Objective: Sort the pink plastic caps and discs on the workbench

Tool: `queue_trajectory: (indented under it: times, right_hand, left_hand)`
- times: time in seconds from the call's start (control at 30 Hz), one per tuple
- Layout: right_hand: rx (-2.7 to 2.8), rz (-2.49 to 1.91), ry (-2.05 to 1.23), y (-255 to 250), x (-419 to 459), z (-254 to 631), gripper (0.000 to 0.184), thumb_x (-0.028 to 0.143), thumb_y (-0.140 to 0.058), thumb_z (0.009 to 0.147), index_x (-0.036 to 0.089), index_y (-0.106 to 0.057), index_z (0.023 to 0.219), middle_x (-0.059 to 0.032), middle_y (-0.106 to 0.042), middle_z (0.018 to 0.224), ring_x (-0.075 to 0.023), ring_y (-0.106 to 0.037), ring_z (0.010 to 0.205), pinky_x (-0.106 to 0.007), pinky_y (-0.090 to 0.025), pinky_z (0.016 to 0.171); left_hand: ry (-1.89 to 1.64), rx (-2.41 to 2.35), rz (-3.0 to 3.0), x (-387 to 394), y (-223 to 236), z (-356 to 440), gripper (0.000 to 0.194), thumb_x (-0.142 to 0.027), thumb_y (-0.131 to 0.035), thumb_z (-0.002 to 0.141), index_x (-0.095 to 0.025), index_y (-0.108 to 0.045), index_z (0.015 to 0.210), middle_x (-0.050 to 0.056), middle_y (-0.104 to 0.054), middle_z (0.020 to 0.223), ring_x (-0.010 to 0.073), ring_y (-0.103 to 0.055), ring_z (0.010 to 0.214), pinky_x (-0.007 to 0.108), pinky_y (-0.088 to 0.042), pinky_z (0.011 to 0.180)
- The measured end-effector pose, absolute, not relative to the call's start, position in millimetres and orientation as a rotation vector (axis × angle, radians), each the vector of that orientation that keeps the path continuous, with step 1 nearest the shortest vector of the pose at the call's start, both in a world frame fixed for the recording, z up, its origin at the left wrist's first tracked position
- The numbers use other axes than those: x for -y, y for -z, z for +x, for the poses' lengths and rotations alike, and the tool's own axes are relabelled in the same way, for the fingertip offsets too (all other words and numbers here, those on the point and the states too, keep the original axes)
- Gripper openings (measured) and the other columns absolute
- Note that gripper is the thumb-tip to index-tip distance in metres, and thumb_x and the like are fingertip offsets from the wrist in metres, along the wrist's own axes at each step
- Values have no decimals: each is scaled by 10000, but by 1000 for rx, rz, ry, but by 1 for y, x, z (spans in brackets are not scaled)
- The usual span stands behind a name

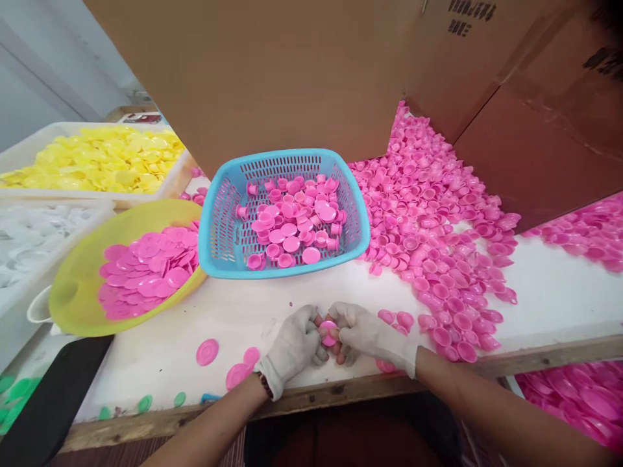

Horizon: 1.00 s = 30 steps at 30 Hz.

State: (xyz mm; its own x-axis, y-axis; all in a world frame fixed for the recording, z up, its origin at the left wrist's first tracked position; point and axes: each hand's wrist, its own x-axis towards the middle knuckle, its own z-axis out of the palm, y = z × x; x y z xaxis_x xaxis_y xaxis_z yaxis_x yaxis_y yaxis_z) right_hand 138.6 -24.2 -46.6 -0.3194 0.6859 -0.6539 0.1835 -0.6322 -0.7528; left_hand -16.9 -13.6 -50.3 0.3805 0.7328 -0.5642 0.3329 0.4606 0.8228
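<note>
Both hands, in white gloves with bare fingertips, meet over the table's front edge. Between their fingertips is a small round pink plastic piece (329, 333), its disc-like face turned up. My left hand (296, 344) pinches it from the left, and my right hand (366, 332) pinches it from the right. Whether another part sits beneath the disc is hidden by the fingers. Beyond the hands stands a blue basket (285, 271) holding pink cup-like pieces and discs. A heap of small pink plastic cups (438, 259) spreads over the table at right.
A yellow bowl (73, 305) with pink discs stands at left. Behind it are bins of yellow pieces (97, 159) and white pieces (39, 240). Cardboard boxes (272, 78) rise at the back. A black flat object (63, 389) lies front left. Loose pink discs (207, 352) lie near my left hand.
</note>
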Motion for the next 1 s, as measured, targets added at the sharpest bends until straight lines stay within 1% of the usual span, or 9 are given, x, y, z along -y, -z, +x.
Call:
queue_trajectory:
  times: [0.23,0.37,0.5,0.6,0.67,0.77,0.83,0.9,1.0]
  right_hand:
    - [1119,-1506,-2206,39,16,144,133,307,-504,840,194,-461,896,3,-630,633,-114,-626,509,-215,-513,488]
    - [1170,-1509,-2125,47,16,139,81,258,-474,832,191,-473,879,22,-607,608,-106,-597,461,-206,-495,440]
    - [1259,-1535,-1978,54,23,134,54,194,-419,818,188,-466,791,51,-544,538,-87,-539,397,-174,-431,382]
    - [1411,-1576,-1876,51,32,133,77,192,-415,812,187,-483,776,49,-531,523,-86,-523,395,-174,-404,381]
    - [1503,-1515,-1823,40,37,134,79,201,-435,803,181,-507,778,40,-535,540,-86,-524,413,-184,-415,401]
    - [1375,-1207,-1700,9,34,140,146,232,-451,812,181,-535,920,7,-592,656,-109,-594,543,-228,-487,513]
    - [1117,-983,-1556,-12,27,145,326,270,-476,816,225,-457,1138,-34,-638,894,-142,-649,718,-282,-523,628]
    - [970,-886,-1495,-23,19,147,419,311,-492,825,265,-384,1227,-50,-620,1027,-156,-656,784,-304,-524,661]
    - [1007,-932,-1559,-15,17,138,326,340,-521,829,211,-466,1124,-49,-637,899,-151,-647,698,-280,-504,597]
  left_hand:
    - [-283,-1122,1167,10,44,-22,193,-296,-569,732,-187,-419,783,-6,-603,593,115,-577,479,199,-447,446]
    - [-302,-1178,1333,13,43,-17,134,-219,-533,720,-196,-418,786,-22,-591,597,99,-540,449,181,-400,416]
    - [-265,-1225,1496,14,40,-15,97,-217,-500,728,-199,-437,800,-35,-564,584,98,-510,415,184,-360,386]
    - [-293,-1227,1587,6,30,-34,126,-240,-518,725,-192,-477,835,-48,-532,580,96,-503,435,189,-371,418]
    - [-334,-1291,1642,1,17,-58,88,-250,-472,761,-188,-500,816,-42,-526,605,93,-507,470,195,-394,466]
    - [-317,-1474,1771,1,-5,-98,120,-228,-415,785,-184,-513,732,-26,-538,631,99,-506,518,212,-397,526]
    - [-222,-1574,1882,9,-13,-118,120,-210,-436,773,-183,-530,703,-12,-570,656,116,-523,583,230,-394,585]
    - [-100,-1650,1960,21,-10,-129,103,-211,-469,768,-185,-541,699,-1,-589,677,134,-531,639,249,-384,631]
    - [-28,-1754,2027,34,10,-131,62,-213,-505,763,-186,-525,710,10,-579,713,151,-518,673,269,-365,652]
